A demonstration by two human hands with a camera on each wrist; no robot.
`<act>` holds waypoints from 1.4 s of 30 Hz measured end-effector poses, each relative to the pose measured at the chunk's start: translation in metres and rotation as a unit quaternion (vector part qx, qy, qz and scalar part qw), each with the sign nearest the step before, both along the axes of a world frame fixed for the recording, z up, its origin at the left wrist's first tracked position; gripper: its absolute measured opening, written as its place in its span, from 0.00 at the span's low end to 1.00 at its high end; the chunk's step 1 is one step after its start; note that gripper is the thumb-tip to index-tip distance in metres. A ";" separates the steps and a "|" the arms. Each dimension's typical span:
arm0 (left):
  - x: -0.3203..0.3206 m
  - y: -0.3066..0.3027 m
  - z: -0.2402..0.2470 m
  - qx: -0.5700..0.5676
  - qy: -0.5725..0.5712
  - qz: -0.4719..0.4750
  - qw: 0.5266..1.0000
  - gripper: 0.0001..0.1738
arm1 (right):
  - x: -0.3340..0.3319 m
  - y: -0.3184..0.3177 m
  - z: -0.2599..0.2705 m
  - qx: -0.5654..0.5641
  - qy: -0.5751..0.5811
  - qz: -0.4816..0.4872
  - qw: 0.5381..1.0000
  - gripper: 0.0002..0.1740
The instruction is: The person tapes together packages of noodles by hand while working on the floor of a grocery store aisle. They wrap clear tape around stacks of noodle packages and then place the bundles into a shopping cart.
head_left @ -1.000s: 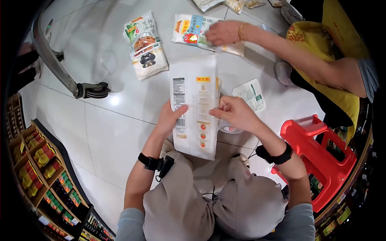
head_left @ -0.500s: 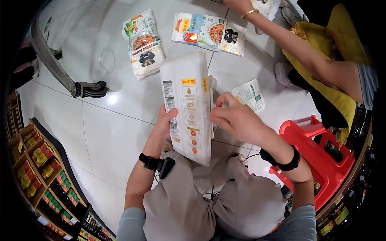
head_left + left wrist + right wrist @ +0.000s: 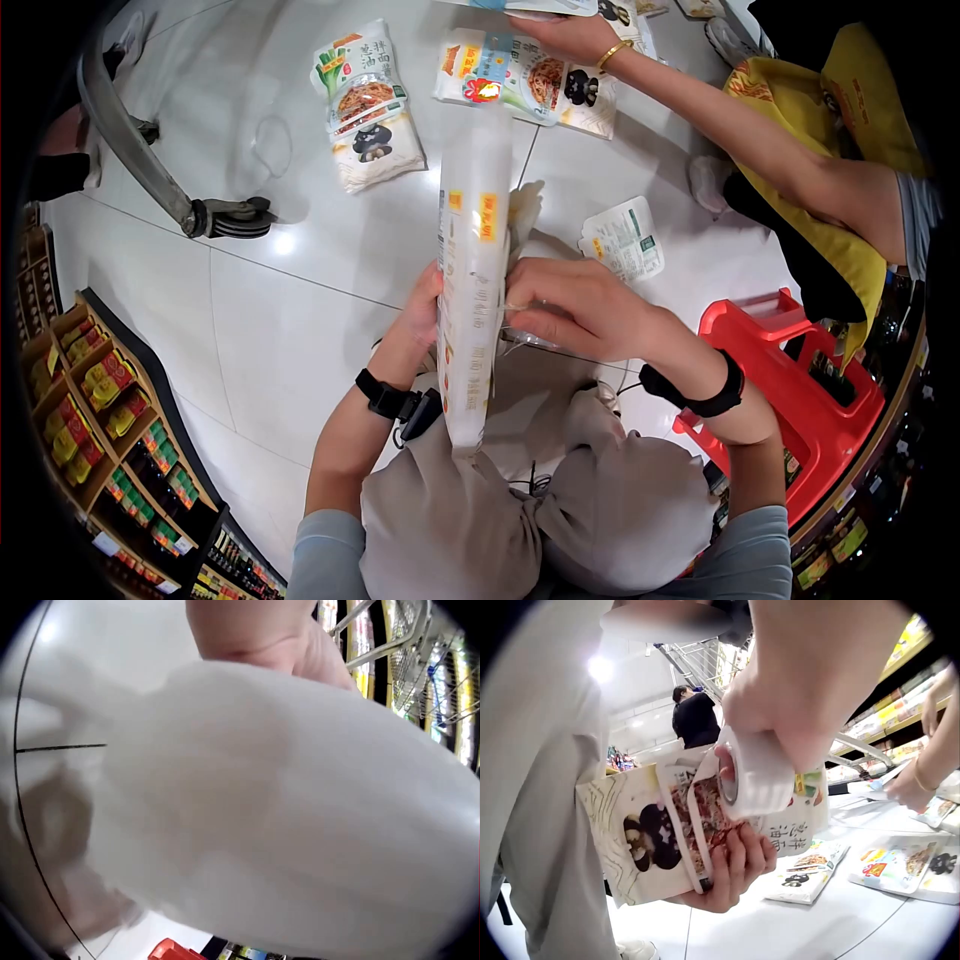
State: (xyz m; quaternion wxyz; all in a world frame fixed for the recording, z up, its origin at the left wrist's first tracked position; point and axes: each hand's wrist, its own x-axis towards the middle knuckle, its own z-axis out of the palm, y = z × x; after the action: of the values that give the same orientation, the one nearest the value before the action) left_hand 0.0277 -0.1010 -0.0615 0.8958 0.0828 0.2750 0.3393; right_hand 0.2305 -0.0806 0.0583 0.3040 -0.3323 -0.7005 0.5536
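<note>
A white noodle package [image 3: 468, 300] is turned with its narrow side upward in the head view. My left hand [image 3: 425, 305] grips it, and in the right wrist view the left fingers [image 3: 739, 866] curl over its printed front. Against that front lies a flat pouch with a noodle picture. My right hand [image 3: 590, 305] is close to the front, its fingers curled round a roll of clear tape [image 3: 769, 776]. A strip runs from the roll across the pouch. In the left wrist view the package [image 3: 262, 795] is a blurred white surface below the left hand [image 3: 255, 630].
Two similar packages [image 3: 375, 150] [image 3: 545, 85] and a small sachet pack [image 3: 625, 240] lie on the floor. At the right stands a red stool [image 3: 800, 400]; another person's arm [image 3: 720, 130] reaches across above it. Shelves [image 3: 110, 400] and a cart wheel [image 3: 235, 217] are at left.
The package has turned from its back face to its narrow side, my left hand moving with it. My right hand has stayed near its edge. The other person's hand now holds a packet near the top.
</note>
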 end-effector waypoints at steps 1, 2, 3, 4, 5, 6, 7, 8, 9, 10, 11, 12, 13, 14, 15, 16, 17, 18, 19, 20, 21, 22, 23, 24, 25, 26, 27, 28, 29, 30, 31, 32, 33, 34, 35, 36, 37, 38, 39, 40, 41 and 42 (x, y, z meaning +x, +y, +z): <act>0.000 0.000 0.003 -0.035 0.012 0.014 0.999 0.41 | -0.002 0.000 0.000 0.001 0.002 0.001 1.000 0.06; -0.003 0.001 0.001 -0.017 0.019 -0.012 1.000 0.41 | -0.003 0.001 0.000 -0.027 0.020 -0.005 0.999 0.07; -0.004 0.003 0.000 -0.015 0.020 -0.011 1.000 0.41 | -0.006 0.003 0.001 -0.056 0.037 -0.012 0.998 0.07; -0.004 0.005 -0.001 0.010 0.033 -0.002 0.999 0.41 | -0.009 0.004 0.007 -0.054 0.039 -0.011 0.998 0.07; -0.005 0.007 -0.002 0.035 0.045 0.008 0.998 0.41 | -0.012 0.007 0.017 -0.166 0.049 -0.051 0.984 0.10; -0.004 0.009 -0.003 0.036 0.047 0.008 0.998 0.41 | -0.014 0.008 0.023 -0.276 0.058 -0.092 0.955 0.13; -0.002 0.011 -0.004 0.029 0.028 0.029 0.999 0.41 | -0.014 0.009 0.022 -0.275 0.060 -0.092 0.955 0.13; -0.001 0.012 -0.004 0.023 0.008 0.049 0.998 0.41 | -0.014 0.012 0.021 -0.304 0.021 -0.115 0.946 0.16; -0.002 0.014 -0.003 0.024 0.008 0.048 0.999 0.41 | -0.014 0.013 0.021 -0.331 -0.019 -0.136 0.933 0.19; -0.003 0.015 -0.002 0.031 0.001 0.051 0.998 0.40 | -0.015 0.012 0.021 -0.330 -0.020 -0.137 0.934 0.19; -0.004 0.017 -0.002 0.038 -0.005 0.054 0.998 0.39 | -0.018 0.010 0.020 -0.313 -0.044 -0.150 0.937 0.20; -0.004 0.017 -0.002 0.038 -0.005 0.055 0.998 0.39 | -0.020 0.008 0.021 -0.296 -0.068 -0.162 0.939 0.20; -0.004 0.016 -0.002 0.039 -0.005 0.056 0.998 0.38 | -0.022 0.006 0.023 -0.298 -0.068 -0.160 0.939 0.20; -0.004 0.014 -0.002 0.041 -0.004 0.058 0.997 0.38 | -0.023 0.004 0.026 -0.315 -0.045 -0.159 0.935 0.20; -0.003 0.013 -0.003 0.042 -0.003 0.060 0.997 0.38 | -0.024 0.003 0.027 -0.331 -0.023 -0.157 0.930 0.20; -0.002 0.011 -0.003 0.023 -0.033 0.062 0.997 0.37 | -0.025 0.002 0.025 -0.332 -0.022 -0.155 0.930 0.20; -0.001 0.010 -0.004 0.006 -0.065 0.062 0.996 0.36 | -0.025 0.000 0.021 -0.343 0.010 -0.151 0.927 0.21; -0.002 0.011 -0.006 0.007 -0.065 0.062 0.996 0.36 | -0.024 -0.001 0.018 -0.353 0.041 -0.146 0.923 0.21; -0.002 0.010 -0.009 0.003 -0.033 0.035 0.999 0.35 | -0.024 0.000 0.018 -0.352 0.041 -0.147 0.923 0.21; -0.003 0.010 -0.010 -0.002 0.001 0.009 1.000 0.34 | -0.025 0.003 0.019 -0.323 -0.004 -0.146 0.935 0.21; -0.003 0.011 -0.006 -0.003 0.002 0.011 1.000 0.34 | -0.026 0.004 0.019 -0.293 -0.048 -0.144 0.944 0.20; 0.000 0.015 0.000 -0.002 0.004 -0.004 1.000 0.31 | -0.028 0.003 0.013 -0.293 -0.048 -0.144 0.944 0.20; 0.004 0.018 0.003 0.001 0.005 -0.018 1.000 0.27 | -0.031 0.000 0.000 -0.252 -0.049 -0.179 0.950 0.21; 0.005 0.017 -0.003 0.003 0.004 -0.016 1.000 0.27 | -0.033 -0.002 -0.015 -0.210 -0.051 -0.213 0.953 0.22; 0.006 0.012 -0.014 0.019 0.101 0.015 0.995 0.24 | -0.035 -0.003 -0.030 -0.208 -0.052 -0.212 0.953 0.22; 0.006 0.008 -0.025 0.034 0.196 0.047 0.979 0.21 | -0.036 -0.004 -0.047 -0.181 -0.105 -0.229 0.951 0.22; 0.007 0.006 -0.029 0.034 0.197 0.049 0.979 0.21 | -0.038 -0.005 -0.061 -0.154 -0.158 -0.243 0.945 0.23; 0.008 0.005 -0.032 0.030 0.232 0.026 0.972 0.19 | -0.041 -0.005 -0.073 -0.156 -0.157 -0.238 0.946 0.23; 0.007 0.002 -0.036 0.026 0.266 0.002 0.964 0.16 | -0.044 -0.005 -0.083 -0.186 -0.188 -0.226 0.938 0.23; 0.005 -0.003 -0.049 0.037 0.285 -0.001 0.958 0.15 | -0.045 -0.003 -0.093 -0.213 -0.220 -0.215 0.927 0.24; 0.000 -0.007 -0.066 0.036 0.283 0.000 0.958 0.15 | -0.047 -0.003 -0.102 -0.212 -0.222 -0.214 0.927 0.24; -0.009 -0.011 -0.081 0.171 0.397 -0.059 0.900 0.15 | -0.052 -0.004 -0.111 -0.169 -0.281 -0.179 0.928 0.24; -0.018 -0.012 -0.083 0.299 0.498 -0.117 0.806 0.14 | -0.058 -0.002 -0.113 -0.125 -0.337 -0.140 0.923 0.24; -0.028 -0.013 -0.085 0.295 0.502 -0.115 0.805 0.14 | -0.064 0.000 -0.115 -0.125 -0.334 -0.135 0.925 0.24; -0.034 -0.010 -0.073 0.129 0.447 -0.077 0.882 0.16 | -0.069 0.004 -0.112 -0.098 -0.338 -0.124 0.928 0.23; -0.037 -0.009 -0.061 -0.041 0.375 -0.036 0.926 0.17 | -0.074 0.006 -0.110 -0.072 -0.343 -0.114 0.930 0.23; -0.039 -0.011 -0.049 -0.044 0.377 -0.034 0.924 0.17 | -0.080 0.009 -0.111 -0.073 -0.340 -0.111 0.931 0.23; -0.039 -0.016 -0.036 0.015 0.400 -0.048 0.915 0.18 | -0.085 0.013 -0.113 -0.067 -0.344 -0.089 0.932 0.22; -0.040 -0.020 -0.031 0.071 0.422 -0.060 0.902 0.18 | -0.089 0.017 -0.115 -0.061 -0.348 -0.065 0.933 0.22; -0.041 -0.024 -0.037 0.128 0.390 -0.066 0.910 0.22 | -0.094 0.020 -0.116 -0.061 -0.344 -0.059 0.935 0.22; -0.043 -0.026 -0.037 0.124 0.394 -0.063 0.909 0.22 | -0.097 0.023 -0.118 -0.051 -0.369 -0.037 0.927 0.22; -0.044 -0.026 -0.037 0.110 0.367 -0.052 0.922 0.22 | -0.099 0.027 -0.120 -0.040 -0.397 -0.015 0.917 0.22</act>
State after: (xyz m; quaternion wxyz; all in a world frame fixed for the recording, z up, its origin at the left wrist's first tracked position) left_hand -0.0166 -0.1273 -0.0983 0.7338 0.3137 0.5408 0.2657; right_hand 0.1312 -0.0536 -0.0614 -0.0046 -0.5472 -0.7356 0.3994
